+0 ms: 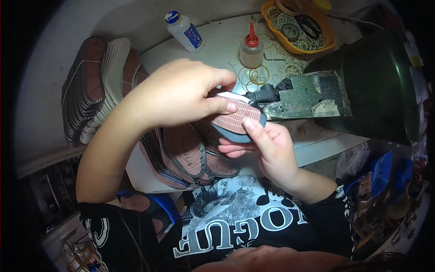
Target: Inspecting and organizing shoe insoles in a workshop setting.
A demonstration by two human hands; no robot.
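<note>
Right now we hold a shoe sole [236,119] up in front of us with both hands, its reddish-brown patterned tread facing us and its grey-blue rim showing along the lower edge. Our left hand [181,93] curls over it from above, thumb pressed flat on the tread, fingers clenched round the far side. Our right hand [267,147] grips it from below, thumb on the tread's right edge and fingers wrapped beneath. The sole's upper end touches the black tip of a dark green machine [362,86] that stands on the right of the white worktop [217,50]. Beneath our hands, a fanned pile of similar soles [190,156] lies on the worktop, and a taller stack of soles [97,86] rests on edge at the left. Farther back stand a white bottle with a blue cap [185,31] and a small glue bottle with a red nozzle [251,47], with loose rubber bands [258,75] scattered just beside it. An orange basket [331,38] holding more bands and tape rolls sits at the far right corner.
</note>
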